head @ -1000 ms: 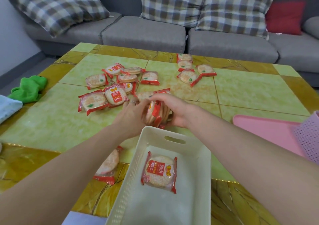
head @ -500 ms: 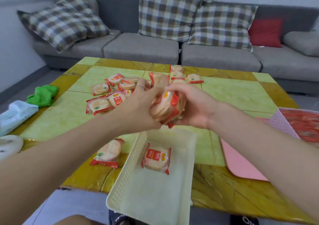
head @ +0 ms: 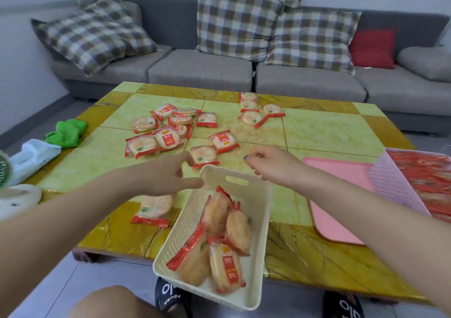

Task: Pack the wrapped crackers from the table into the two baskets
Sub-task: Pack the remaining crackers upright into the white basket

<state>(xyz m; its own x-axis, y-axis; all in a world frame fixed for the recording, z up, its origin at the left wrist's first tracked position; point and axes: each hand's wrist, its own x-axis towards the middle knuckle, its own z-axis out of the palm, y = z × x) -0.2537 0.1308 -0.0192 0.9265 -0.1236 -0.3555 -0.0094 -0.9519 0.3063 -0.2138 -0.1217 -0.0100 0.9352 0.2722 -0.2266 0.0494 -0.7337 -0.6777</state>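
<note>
Seen from the head camera, the left hand (head: 168, 175) is hovering with fingers spread and holding nothing beside the cream basket's (head: 188, 216) far-left corner, while the right hand (head: 271, 162) is hanging loosely curled and empty just past its far rim. Several crackers (head: 220, 240) are lying heaped in that basket, which is overhanging the table (head: 327, 132) at 6 o'clock; more packs (head: 168, 125) are lying scattered toward 11 and 12 o'clock. The pink basket (head: 393, 187), holding red packs, is sitting tilted at 3 o'clock.

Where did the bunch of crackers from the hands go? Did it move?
Yes. The crackers dropped from above the table into the white basket; both hands are bare.
</note>
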